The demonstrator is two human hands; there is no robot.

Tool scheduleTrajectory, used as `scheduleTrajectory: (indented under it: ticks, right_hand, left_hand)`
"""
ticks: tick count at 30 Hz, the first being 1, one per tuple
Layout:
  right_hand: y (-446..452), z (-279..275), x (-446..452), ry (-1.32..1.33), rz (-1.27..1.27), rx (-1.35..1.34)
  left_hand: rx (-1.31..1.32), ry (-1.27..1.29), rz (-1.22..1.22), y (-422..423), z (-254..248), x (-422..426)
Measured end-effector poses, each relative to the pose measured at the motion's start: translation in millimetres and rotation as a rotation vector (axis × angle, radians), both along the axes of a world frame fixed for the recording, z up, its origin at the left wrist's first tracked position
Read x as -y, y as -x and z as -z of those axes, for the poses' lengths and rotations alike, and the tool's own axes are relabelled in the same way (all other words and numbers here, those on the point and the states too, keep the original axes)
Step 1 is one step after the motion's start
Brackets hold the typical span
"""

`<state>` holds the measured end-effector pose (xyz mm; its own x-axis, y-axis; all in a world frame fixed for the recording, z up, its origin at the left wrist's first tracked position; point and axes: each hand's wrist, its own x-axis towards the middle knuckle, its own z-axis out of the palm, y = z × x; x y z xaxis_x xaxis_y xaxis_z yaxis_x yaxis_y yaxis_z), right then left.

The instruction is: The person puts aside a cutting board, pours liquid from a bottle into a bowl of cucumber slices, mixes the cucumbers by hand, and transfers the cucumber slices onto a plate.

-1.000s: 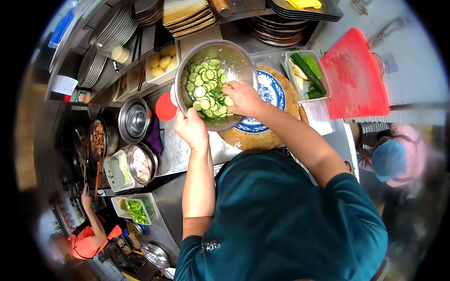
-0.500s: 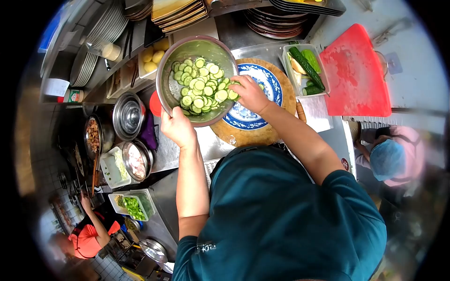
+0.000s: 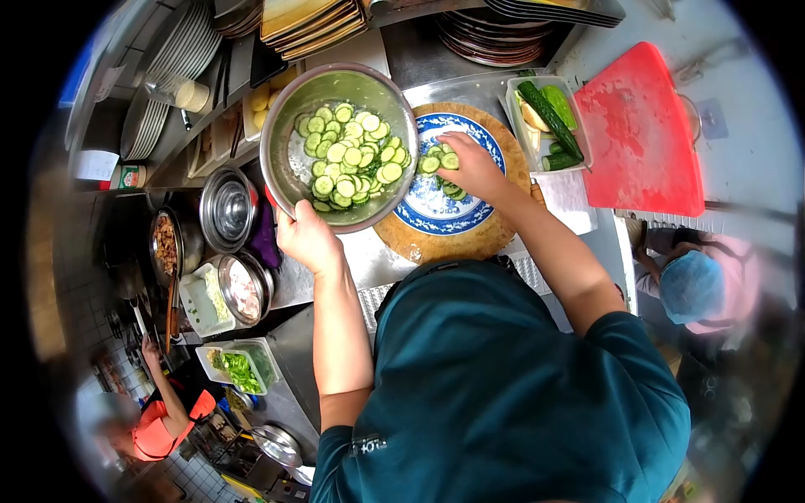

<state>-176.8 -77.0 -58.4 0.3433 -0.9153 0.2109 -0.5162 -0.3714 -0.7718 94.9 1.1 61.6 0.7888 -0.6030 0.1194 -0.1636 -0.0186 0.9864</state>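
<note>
My left hand [image 3: 309, 238] is closed on the near rim of a metal mixing bowl [image 3: 288, 163], which tilts toward the right. Many thin cucumber slices [image 3: 348, 159] lie heaped inside it. Over a blue-and-white patterned plate [image 3: 426, 220], my right hand [image 3: 475, 169] curls its fingers around a bunch of cucumber slices [image 3: 438, 158]. Below that hand, a few more slices rest on the plate, partly covered by the fingers. The plate sits on a round wooden chopping board [image 3: 402, 245].
A container [image 3: 511, 109] with whole cucumbers stands right of the board, beside a red cutting board [image 3: 641, 134]. Metal bowls [image 3: 229, 210] and a container of chopped greens [image 3: 241, 371] are at left. Co-workers [image 3: 163, 423] stand at left and right. Stacked plates [image 3: 495, 38] line the back.
My right hand has moved right, out of the bowl's edge to over the plate, carrying cucumber slices. Slices now show on the plate. The bowl has shifted slightly left with my left hand.
</note>
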Motion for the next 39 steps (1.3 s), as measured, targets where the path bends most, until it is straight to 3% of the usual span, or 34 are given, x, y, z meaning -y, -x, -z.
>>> scheduleTrajectory:
  ticks: [4, 10, 13, 23, 26, 29, 34, 39]
  right_hand:
    - [16.2, -4.8, -6.4, -0.014, -0.036, -0.043]
    - [44.5, -23.1, -18.1, 0.141, -0.161, -0.409]
    - [40.0, -12.3, -21.2, 0.070, -0.160, -0.362]
    - [22.1, -15.3, -15.3, 0.231, -0.018, -0.119]
    - [12.7, -43.2, -11.3, 0.280, 0.078, -0.016]
    - [-12.1, -65.9, -4.6, 0.286, -0.048, 0.006]
    - [-59.6, -80.5, 3.5, 0.178, -0.123, -0.278]
    - [-68.1, -63.1, 8.4, 0.171, -0.086, -0.348]
  left_hand:
    - [-0.013, 0.005, -0.022, 2.2, -4.6, 1.2]
    - [-0.001, 0.007, -0.033, 4.3, -10.4, -3.3]
    - [-0.031, 0.007, -0.032, 2.2, -8.8, -5.1]
    - [-0.032, 0.039, -0.036, 9.5, -17.4, -8.8]
    - [0.017, 0.043, -0.002, 8.8, -13.0, -10.6]
    - [0.120, 0.000, 0.040, 14.8, -16.5, -10.7]
    - [0.075, -0.009, 0.141, 35.8, -23.3, -6.1]
    - [0.172, 0.086, 0.158, 40.0, -7.3, 4.9]
